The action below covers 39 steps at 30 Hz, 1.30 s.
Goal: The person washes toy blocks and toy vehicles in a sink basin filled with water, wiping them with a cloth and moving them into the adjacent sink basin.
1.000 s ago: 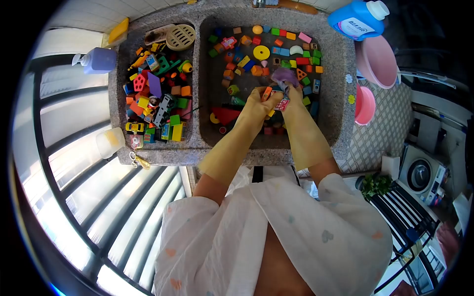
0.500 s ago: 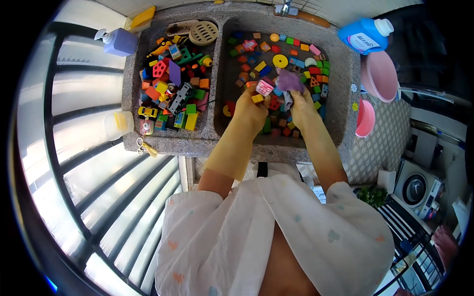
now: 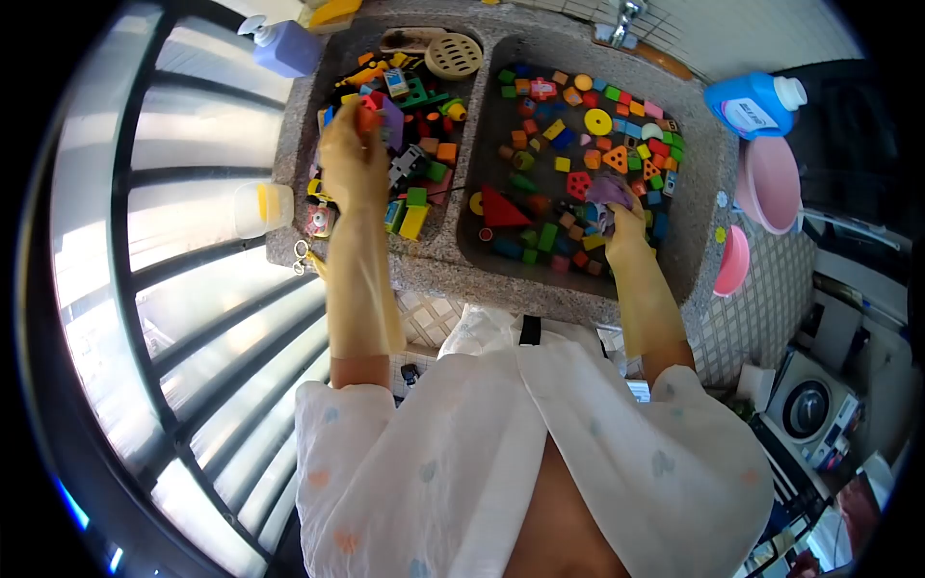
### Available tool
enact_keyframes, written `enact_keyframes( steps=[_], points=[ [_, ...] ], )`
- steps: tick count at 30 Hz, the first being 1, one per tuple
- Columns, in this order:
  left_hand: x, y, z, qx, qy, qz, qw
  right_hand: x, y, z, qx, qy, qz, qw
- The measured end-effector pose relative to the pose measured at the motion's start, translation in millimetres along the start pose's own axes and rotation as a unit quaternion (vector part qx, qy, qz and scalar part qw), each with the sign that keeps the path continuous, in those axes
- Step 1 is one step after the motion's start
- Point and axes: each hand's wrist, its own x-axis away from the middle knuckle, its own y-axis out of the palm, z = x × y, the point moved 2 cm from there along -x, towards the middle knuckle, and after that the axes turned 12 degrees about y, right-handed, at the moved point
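Head view: left hand (image 3: 353, 152) has shifted over smaller basin (image 3: 438, 231), grasping red toy (image 3: 366, 120); right hand (image 3: 627, 220) clutches cloth (image 3: 608, 191).

I see bright daylight glaring through the barred window (image 3: 183, 318) | basin shadowed | left hand (image 3: 354, 159) motion-blurred | fisheye edges bend, corners black

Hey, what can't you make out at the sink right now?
All in the head view:
Toys under the left hand: hidden by it.
Whether its fingers grip the red piece: blurred.
The part of the purple cloth inside the right hand: covered by the hand.
Small print on the blue bottle: too small.
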Motion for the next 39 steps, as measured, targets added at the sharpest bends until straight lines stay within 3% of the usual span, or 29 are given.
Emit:
enact_keyframes(
  steps=[1, 4, 7, 8, 9, 11, 13, 14, 15, 17, 18, 21, 22, 24, 26, 27, 28, 29, 30, 32, 33, 35, 36, 37, 38, 39],
  points=[
    [-8, -4, -11, -0.078, 0.011, -0.019, 0.997, 3, -8, -2, -0.003, 0.000, 0.009, 1.000],
    [-13, -9, -28, -0.125, -0.074, -0.136, 0.980, -1, -31, -3, 0.035, 0.017, -0.016, 0.999],
    [-20, -13, -11, -0.160, -0.064, -0.108, 0.979, -17, -54, 3, 0.005, 0.027, 0.000, 1.000],
    [-19, -9, -8, -0.182, 0.020, -0.046, 0.982, -17, -60, 5, -0.007, 0.012, -0.001, 1.000],
    [-20, -3, 0, -0.181, 0.022, -0.050, 0.982, -16, -62, 4, -0.020, -0.004, -0.002, 1.000],
    [-22, 14, 39, -0.082, 0.160, 0.011, 0.984, -8, -64, 2, -0.007, 0.005, 0.022, 1.000],
    [4, 61, 66, 0.024, 0.129, -0.177, 0.975, -6, -66, -2, 0.006, 0.009, 0.045, 0.999],
    [23, 90, 76, 0.017, 0.103, -0.319, 0.942, -4, -69, -3, 0.005, 0.012, 0.040, 0.999],
    [45, 117, 82, 0.009, 0.076, -0.454, 0.888, -2, -72, -3, 0.004, 0.015, 0.035, 0.999],
    [82, 161, 84, -0.120, 0.198, -0.601, 0.765, 11, -72, -12, -0.002, 0.016, 0.026, 1.000],
    [111, 179, 73, -0.116, 0.204, -0.601, 0.764, 14, -73, -15, -0.005, 0.017, 0.013, 1.000],
    [151, 199, 73, -0.076, 0.325, -0.445, 0.831, 7, -87, -12, -0.009, 0.023, -0.017, 1.000],
    [156, 207, 80, -0.083, 0.252, -0.556, 0.788, 7, -90, -11, -0.016, 0.016, -0.028, 0.999],
    [154, 210, 92, -0.094, 0.178, -0.659, 0.725, 9, -90, -8, -0.027, 0.027, -0.028, 0.999],
    [148, 209, 109, -0.105, 0.161, -0.737, 0.648, 10, -90, -8, -0.036, 0.035, -0.029, 0.998],
    [151, 212, 103, -0.104, 0.164, -0.736, 0.648, 11, -88, -9, -0.034, 0.033, -0.029, 0.998],
    [156, 212, 90, 0.075, -0.037, -0.727, 0.681, 12, -87, -10, -0.031, 0.032, -0.029, 0.999],
    [163, 213, 81, 0.248, -0.237, -0.665, 0.663, 15, -86, -10, -0.032, 0.033, -0.027, 0.999],
    [162, 210, 84, 0.247, -0.236, -0.667, 0.663, 20, -83, -14, -0.026, 0.021, -0.043, 0.999],
    [150, 194, 98, 0.483, -0.436, -0.468, 0.598, 29, -71, -22, -0.021, 0.010, -0.062, 0.998],
    [141, 182, 109, 0.482, -0.435, -0.468, 0.599, 36, -63, -27, -0.010, -0.012, -0.078, 0.997],
    [127, 164, 133, 0.619, -0.500, -0.360, 0.486, 48, -49, -32, 0.003, -0.033, -0.095, 0.995],
    [127, 167, 136, 0.683, -0.499, -0.332, 0.418, 55, -40, -35, 0.010, -0.076, -0.174, 0.982],
    [132, 167, 140, 0.683, -0.498, -0.331, 0.419, 60, -34, -37, 0.017, -0.119, -0.253, 0.960],
    [133, 167, 145, 0.605, -0.295, -0.345, 0.654, 48, -32, -32, 0.119, -0.184, -0.291, 0.931],
    [131, 162, 154, 0.464, -0.062, -0.323, 0.822, 60, -21, -39, 0.120, -0.185, -0.292, 0.931]
  ],
)
